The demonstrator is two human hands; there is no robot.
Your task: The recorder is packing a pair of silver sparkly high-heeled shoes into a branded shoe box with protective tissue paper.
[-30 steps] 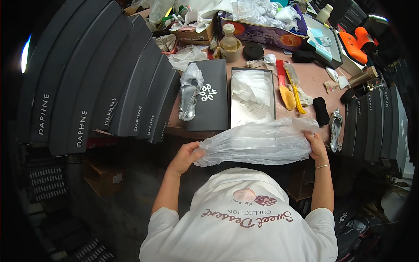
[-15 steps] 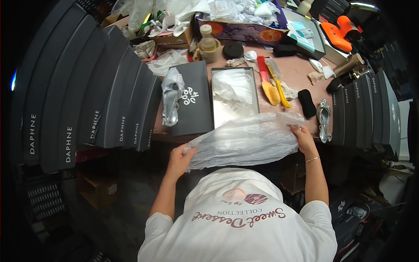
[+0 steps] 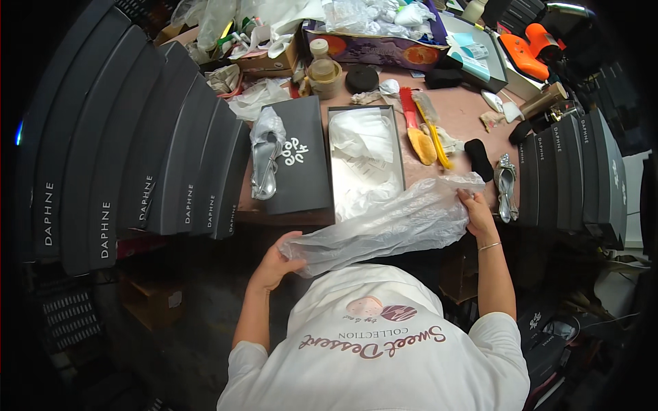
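Note:
A crinkled, translucent white sheet of thin plastic or tissue [image 3: 384, 222] is stretched between my hands in front of the table edge. My left hand [image 3: 275, 262] has its left end between thumb and fingers; my right hand [image 3: 478, 214] pinches the upper right corner. Just beyond lies an open shoe box [image 3: 400, 154] lined with white paper [image 3: 363, 133]; the sheet overlaps its near edge. Left of the box is a dark grey lid [image 3: 308, 185], and a silver shoe [image 3: 266, 164] with wrapping in it rests on that. Another silver shoe [image 3: 506, 188] stands beyond my right hand.
Stacked dark shoe boxes rise at the left [image 3: 151, 151] and right [image 3: 569, 178]. A red-handled brush [image 3: 418, 130], a yellow-handled brush [image 3: 439, 140] and a black pad [image 3: 478, 159] lie on the pink table [image 3: 456, 103]. A purple carton [image 3: 377, 51] of crumpled wrapping stands behind.
My left hand has moved slightly left and down, its fingers a little more spread. The sheet now slants from lower left to upper right, uncovering more of the box's near part.

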